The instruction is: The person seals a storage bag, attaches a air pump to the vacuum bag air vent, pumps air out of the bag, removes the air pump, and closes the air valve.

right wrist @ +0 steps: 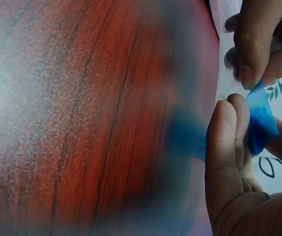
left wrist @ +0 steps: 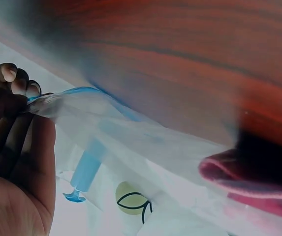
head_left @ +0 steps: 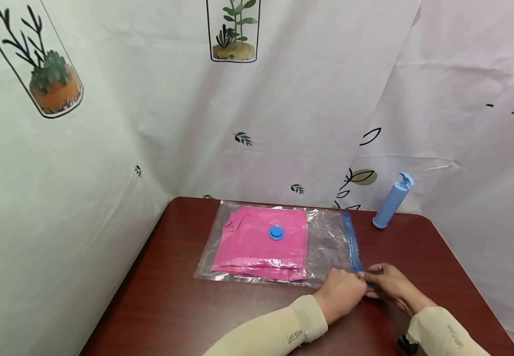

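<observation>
A clear vacuum storage bag lies flat on the table, with a folded pink cloth inside and a round blue valve on top. Along its right edge runs a blue zip strip. At the near right corner, my left hand pinches the bag's edge between thumb and fingers. My right hand meets it there, thumb and fingers closed around a blue piece at the strip's end. In the left wrist view the bag's film stretches away from the left hand, raised at this corner.
A blue hand pump stands upright near the back right corner of the brown table. Behind and beside the table hangs a pale curtain with printed plants.
</observation>
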